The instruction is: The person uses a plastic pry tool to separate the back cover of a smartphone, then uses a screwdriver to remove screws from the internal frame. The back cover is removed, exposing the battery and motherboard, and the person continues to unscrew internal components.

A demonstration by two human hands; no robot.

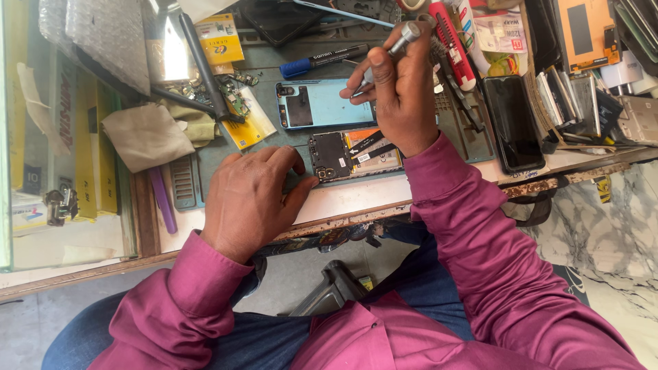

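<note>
The head view looks down on a cluttered repair counter (pixel 356 199), where the right hand (pixel 401 92) holds a slim silver metal screwdriver (pixel 391 48) with its fingers closed around the shaft in a pen-like pinch. The left hand (pixel 250 199) rests at the near edge, fingers curled loosely and holding nothing, thumb and fingertips touching the left end of an opened smartphone with its back removed, dark circuit board and orange-labelled battery exposed (pixel 346 154). That phone lies flat just in front of the person, its long axis running left to right, camera end toward the left hand. Just behind it lies a light blue plastic back cover (pixel 322 103), inner face up, parallel to the phone. The screwdriver slants from its cap at upper right down toward the lower left, its tip hidden behind the hand near the cover's right end. The open phone looks light and stiff but fragile, best steadied by its frame edges rather than the board or battery; the screwdriver is light, rigid and smooth, so a grip low on the shaft seems to suit it. Beyond are a blue-capped black marker pen (pixel 322 60), a red-handled tool (pixel 452 44), a black-screened phone (pixel 513 123) at right, and a beige cloth (pixel 144 133) at left.
</note>
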